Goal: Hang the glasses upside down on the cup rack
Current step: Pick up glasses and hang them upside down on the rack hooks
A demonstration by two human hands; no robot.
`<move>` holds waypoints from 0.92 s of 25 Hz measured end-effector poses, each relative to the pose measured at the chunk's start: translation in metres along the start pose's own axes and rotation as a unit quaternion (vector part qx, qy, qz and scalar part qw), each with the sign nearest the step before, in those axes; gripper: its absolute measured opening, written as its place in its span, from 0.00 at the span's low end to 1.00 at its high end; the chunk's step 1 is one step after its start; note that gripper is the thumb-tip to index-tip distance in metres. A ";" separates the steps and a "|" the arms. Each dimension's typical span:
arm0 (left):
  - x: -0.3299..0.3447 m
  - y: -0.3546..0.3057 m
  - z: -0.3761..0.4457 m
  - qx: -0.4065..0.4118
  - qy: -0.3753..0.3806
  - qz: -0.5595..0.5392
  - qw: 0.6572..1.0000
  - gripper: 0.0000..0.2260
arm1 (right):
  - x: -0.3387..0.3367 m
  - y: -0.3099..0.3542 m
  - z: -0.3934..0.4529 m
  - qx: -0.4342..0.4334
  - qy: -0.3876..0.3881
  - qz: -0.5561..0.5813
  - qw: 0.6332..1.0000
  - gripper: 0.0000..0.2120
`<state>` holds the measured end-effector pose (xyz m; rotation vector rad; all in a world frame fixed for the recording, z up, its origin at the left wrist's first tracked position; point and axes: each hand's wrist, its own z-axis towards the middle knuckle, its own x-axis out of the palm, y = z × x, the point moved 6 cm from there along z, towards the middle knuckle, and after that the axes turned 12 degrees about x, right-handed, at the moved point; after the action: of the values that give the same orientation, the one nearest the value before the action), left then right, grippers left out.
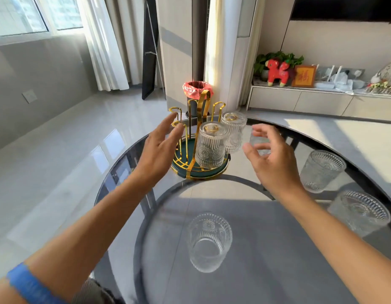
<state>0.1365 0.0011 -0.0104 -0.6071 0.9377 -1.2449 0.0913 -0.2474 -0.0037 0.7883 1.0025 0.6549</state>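
Note:
The cup rack (pixel 191 172), gold wire arms on a round green base, stands at the far side of the glass table. Two ribbed clear glasses hang upside down on it: one in front (pixel 210 145) and one behind to the right (pixel 234 130). My left hand (pixel 159 150) hovers open at the rack's left side, fingertips near two bare gold hooks (pixel 176 110). My right hand (pixel 273 163) is open to the right of the rack, fingers spread. A small glass (pixel 259 142) shows blurred just beyond its fingers; I cannot tell if they touch. Three more glasses stand upright: near centre (pixel 209 240), right (pixel 322 170), far right (pixel 361 211).
The round glass table (pixel 267 270) has a dark ring frame beneath and its curved edge runs just behind the rack. A bin with a pink liner (pixel 196 88) stands on the floor beyond. A low cabinet with ornaments (pixel 322 99) lines the right wall.

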 end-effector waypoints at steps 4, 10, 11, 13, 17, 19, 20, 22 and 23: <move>0.000 0.016 -0.069 -0.141 0.036 0.012 0.989 0.08 | 0.033 0.030 -0.109 -0.028 0.357 -0.017 0.933 0.34; 0.004 0.015 -0.094 -0.267 0.230 0.065 0.933 0.10 | 0.055 0.045 -0.131 -0.107 0.352 -0.304 0.879 0.40; 0.002 0.015 -0.105 -0.286 0.265 0.070 0.918 0.10 | 0.055 0.044 -0.129 -0.091 0.348 -0.326 0.874 0.39; -0.003 0.014 -0.122 -0.310 0.298 0.090 0.899 0.14 | 0.048 0.046 -0.121 -0.061 0.321 -0.333 0.885 0.35; -0.002 0.005 -0.135 -0.394 0.240 -0.098 0.882 0.27 | 0.022 0.059 -0.092 0.058 0.219 -0.047 0.973 0.27; 0.002 -0.011 -0.118 -0.379 0.120 -0.306 0.865 0.26 | 0.018 0.076 -0.086 0.037 0.186 0.087 0.978 0.28; 0.000 -0.018 -0.106 -0.353 0.061 -0.366 0.859 0.26 | 0.020 0.087 -0.086 0.004 0.177 0.108 0.978 0.29; -0.009 -0.028 -0.081 -0.290 -0.024 -0.401 0.869 0.28 | 0.027 0.099 -0.081 -0.031 0.177 0.135 0.974 0.29; -0.017 -0.032 -0.068 -0.248 -0.058 -0.388 0.886 0.27 | 0.031 0.102 -0.073 -0.022 0.193 0.154 0.969 0.27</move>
<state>0.0609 0.0167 -0.0142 -1.5600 0.9444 -1.6446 0.0248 -0.1463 0.0417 0.8006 1.2231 1.1277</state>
